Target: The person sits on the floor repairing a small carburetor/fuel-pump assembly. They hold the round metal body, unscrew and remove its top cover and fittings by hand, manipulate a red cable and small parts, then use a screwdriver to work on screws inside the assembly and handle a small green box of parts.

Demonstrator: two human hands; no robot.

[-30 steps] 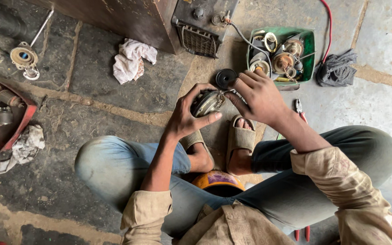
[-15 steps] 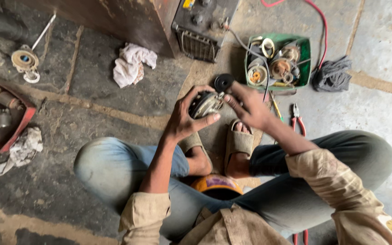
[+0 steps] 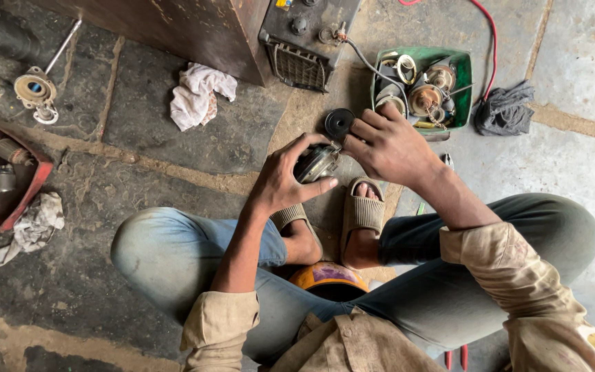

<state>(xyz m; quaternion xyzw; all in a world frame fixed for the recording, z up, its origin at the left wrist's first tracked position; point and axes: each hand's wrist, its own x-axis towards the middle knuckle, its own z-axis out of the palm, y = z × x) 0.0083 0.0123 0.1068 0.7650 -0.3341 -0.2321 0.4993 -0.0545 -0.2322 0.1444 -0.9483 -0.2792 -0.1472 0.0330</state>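
A: What's in the grip?

B: The left hand (image 3: pixel 280 180) is wrapped around a small round motor part (image 3: pixel 315 163), thumb underneath, fingers curled over the top. The right hand (image 3: pixel 388 145) pinches its right edge with the fingertips.

A: How does the part look?

B: Dark, grimy metal with a paler shiny rim, held just above the 2 sandals (image 3: pixel 361 210).

A: And around it?

B: A black disc (image 3: pixel 339 122) lies on the floor just beyond. Further out, a green tray (image 3: pixel 464 83) of round parts, a grey rag (image 3: pixel 504 110) beside it, and a white rag (image 3: pixel 197 96) to the left.
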